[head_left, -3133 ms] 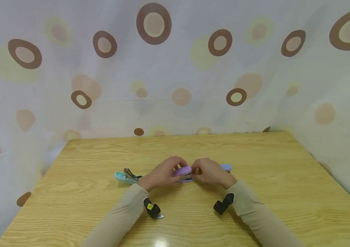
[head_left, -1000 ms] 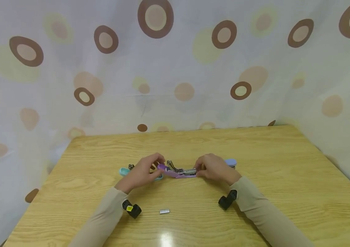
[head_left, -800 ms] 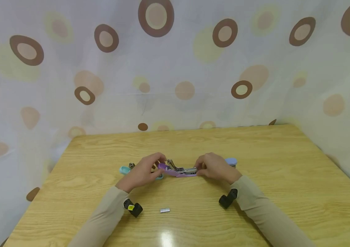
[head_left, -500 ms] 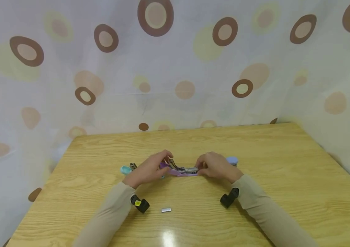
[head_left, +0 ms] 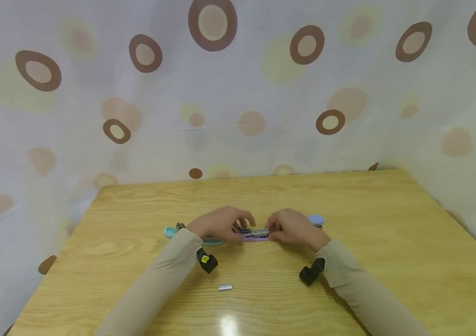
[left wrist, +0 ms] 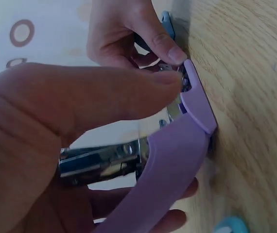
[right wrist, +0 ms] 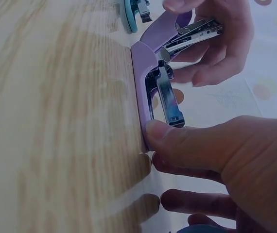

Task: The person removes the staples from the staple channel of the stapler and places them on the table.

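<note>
A purple stapler [head_left: 256, 239] stands opened out on the table, its cover folded back toward the left and the metal magazine [right wrist: 167, 97] bare. My right hand [head_left: 293, 228] pinches the front end of its base, thumb on the near side in the right wrist view. Arched over the folded-back cover [left wrist: 170, 155] is my left hand [head_left: 223, 225]; its thumb reaches out straight above the hinge and its other fingers spread loosely behind the cover. A raised metal piece [left wrist: 104, 160] sticks up between that thumb and fingers.
An opened teal stapler [head_left: 170, 232] lies to the left, partly behind the left wrist. A blue stapler [head_left: 316, 220] sits beyond the right hand. Nearer the front, a small strip of staples [head_left: 225, 287] lies on the wooden table [head_left: 347, 196]. A patterned cloth [head_left: 250, 93] hangs behind.
The purple stapler's cover has gone from down to folded back left. My left hand has since left the cover's end and moved right, over the hinge. The right hand keeps its place.
</note>
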